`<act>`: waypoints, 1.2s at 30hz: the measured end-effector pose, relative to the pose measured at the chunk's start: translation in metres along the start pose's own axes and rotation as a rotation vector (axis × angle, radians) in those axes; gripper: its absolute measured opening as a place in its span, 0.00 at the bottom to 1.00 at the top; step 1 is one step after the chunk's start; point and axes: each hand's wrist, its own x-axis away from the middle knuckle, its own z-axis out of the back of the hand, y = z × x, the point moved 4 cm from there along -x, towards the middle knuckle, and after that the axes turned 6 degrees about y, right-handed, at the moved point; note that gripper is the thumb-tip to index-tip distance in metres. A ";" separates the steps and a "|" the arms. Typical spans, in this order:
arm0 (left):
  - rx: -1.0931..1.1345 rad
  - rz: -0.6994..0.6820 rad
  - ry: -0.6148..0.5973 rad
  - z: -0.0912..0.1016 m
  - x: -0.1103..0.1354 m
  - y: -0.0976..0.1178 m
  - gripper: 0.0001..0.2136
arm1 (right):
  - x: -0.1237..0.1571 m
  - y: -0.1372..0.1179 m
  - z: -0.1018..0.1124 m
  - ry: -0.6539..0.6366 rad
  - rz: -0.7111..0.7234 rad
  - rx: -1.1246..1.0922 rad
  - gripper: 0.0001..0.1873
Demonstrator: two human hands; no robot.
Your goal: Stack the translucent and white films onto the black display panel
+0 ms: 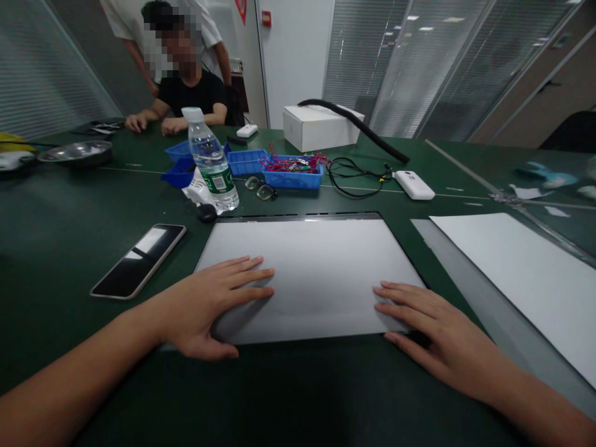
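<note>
A thin white rectangular panel [316, 267] with a dark edge along its far side and right side lies flat on the green table. My left hand [214, 298] rests on its left part, fingers spread and pointing right, the thumb near the front edge. On the right edge lies my right hand [428, 323], its fingers apart and stretched over the surface. Neither hand grips anything. To the right, large white sheets [521, 267] lie on the table close to my right hand. A smartphone [139, 261] lies left of the panel.
Beyond the panel stand a water bottle [212, 164], glasses [261, 187], a blue bin [293, 179] of red wires, black cable [354, 180], a white device [413, 185] and a white box [321, 129]. A metal dish [77, 153] is far left. Across the table a person [190, 93] sits.
</note>
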 end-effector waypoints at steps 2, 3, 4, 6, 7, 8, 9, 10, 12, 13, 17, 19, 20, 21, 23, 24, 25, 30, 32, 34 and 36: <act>-0.001 0.006 0.013 0.000 0.002 -0.002 0.49 | 0.000 0.000 0.000 0.010 -0.012 -0.022 0.22; 0.000 0.011 0.019 0.000 0.003 -0.003 0.49 | 0.000 0.000 0.000 0.016 -0.019 -0.031 0.21; 0.001 0.015 0.023 0.000 0.004 -0.003 0.48 | 0.000 0.001 0.000 0.022 -0.024 -0.038 0.21; 0.002 0.017 0.030 0.001 0.005 -0.005 0.46 | -0.001 0.001 0.000 0.028 -0.027 -0.038 0.20; 0.002 0.016 0.032 0.001 0.005 -0.005 0.45 | -0.001 0.001 0.000 0.030 -0.025 -0.032 0.19; 0.001 0.014 0.034 0.002 0.006 -0.005 0.44 | -0.001 0.001 0.000 0.029 -0.021 -0.026 0.19; 0.000 0.010 0.037 0.002 0.006 -0.005 0.43 | -0.002 0.002 0.000 0.027 -0.016 -0.019 0.18; -0.002 0.008 0.039 0.002 0.006 -0.005 0.43 | -0.002 0.002 0.000 0.028 -0.011 -0.015 0.18; -0.011 0.004 0.045 0.002 0.007 -0.005 0.42 | -0.001 0.003 -0.001 0.034 -0.004 -0.016 0.17; -0.015 0.002 0.049 0.003 0.007 -0.005 0.41 | -0.001 0.004 -0.002 0.036 -0.003 -0.023 0.17; -0.016 -0.004 0.077 0.005 0.006 -0.003 0.39 | 0.002 0.009 -0.004 0.053 -0.013 -0.067 0.17; -0.007 -0.003 0.090 0.006 0.006 -0.003 0.38 | 0.002 0.011 -0.003 0.065 -0.018 -0.086 0.17; 0.000 -0.002 0.096 0.007 0.006 -0.003 0.38 | 0.002 0.012 -0.003 0.068 -0.023 -0.093 0.17; 0.007 -0.001 0.099 0.007 0.005 -0.004 0.39 | 0.002 0.013 -0.003 0.072 -0.029 -0.100 0.17; 0.013 0.005 0.098 0.007 0.005 -0.004 0.41 | 0.002 0.013 -0.003 0.077 -0.039 -0.107 0.17; 0.011 0.009 0.095 0.007 0.005 -0.005 0.42 | 0.002 0.013 -0.002 0.077 -0.040 -0.108 0.16; 0.004 0.013 0.090 0.007 0.005 -0.005 0.44 | 0.001 0.013 -0.002 0.077 -0.040 -0.104 0.16; -0.032 0.001 0.092 0.006 0.005 -0.006 0.47 | 0.002 0.015 -0.004 0.062 -0.037 -0.042 0.20; -0.029 -0.005 0.091 0.005 0.005 -0.006 0.47 | 0.004 0.017 -0.007 0.042 -0.052 -0.012 0.21; -0.026 -0.010 0.087 0.004 0.006 -0.007 0.46 | 0.007 0.020 -0.011 0.022 -0.092 0.021 0.24; -0.025 -0.014 0.093 0.003 0.006 -0.008 0.46 | 0.012 0.024 -0.016 0.013 -0.144 0.061 0.30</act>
